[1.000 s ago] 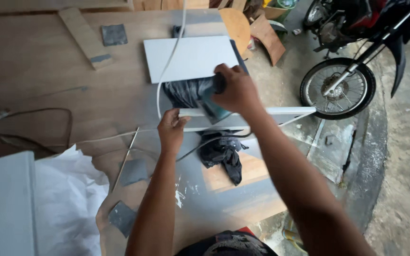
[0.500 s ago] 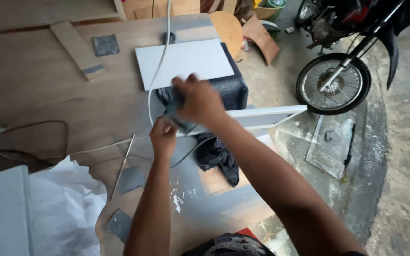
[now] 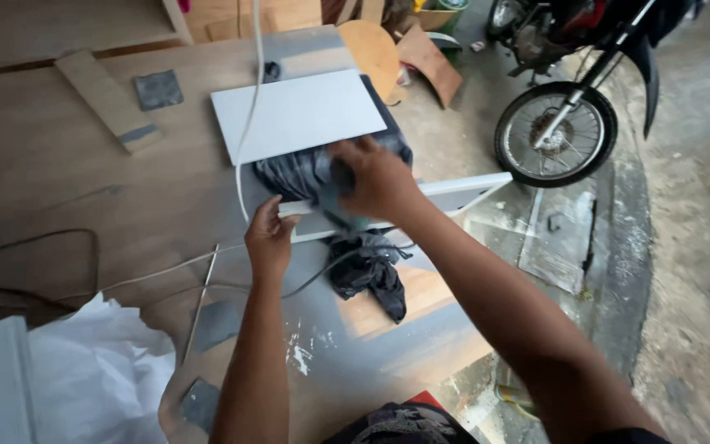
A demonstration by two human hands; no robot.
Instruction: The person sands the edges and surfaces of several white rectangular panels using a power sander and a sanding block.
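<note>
My right hand (image 3: 380, 177) grips a dark power sander (image 3: 340, 205) and presses it on a long white panel strip (image 3: 454, 193) that juts past the table's right edge. At the strip's left end, my left hand (image 3: 269, 238) is clamped over the edge. A grey cable (image 3: 310, 279) runs from the tool under my left arm. A dark cloth (image 3: 367, 271) hangs below the strip, and a striped cloth (image 3: 289, 173) lies bunched behind it.
A white rectangular board (image 3: 297, 111) lies beyond the strip on the wooden worktable (image 3: 59, 189). White sheeting (image 3: 92, 378) covers the near left corner. Sandpaper squares (image 3: 158, 89) and a wooden block (image 3: 108, 99) sit far left. A motorcycle (image 3: 569, 99) stands at right.
My right hand has slid the sander leftward along the strip, back toward my left hand, which stays holding the strip's end. The view has shifted slightly.
</note>
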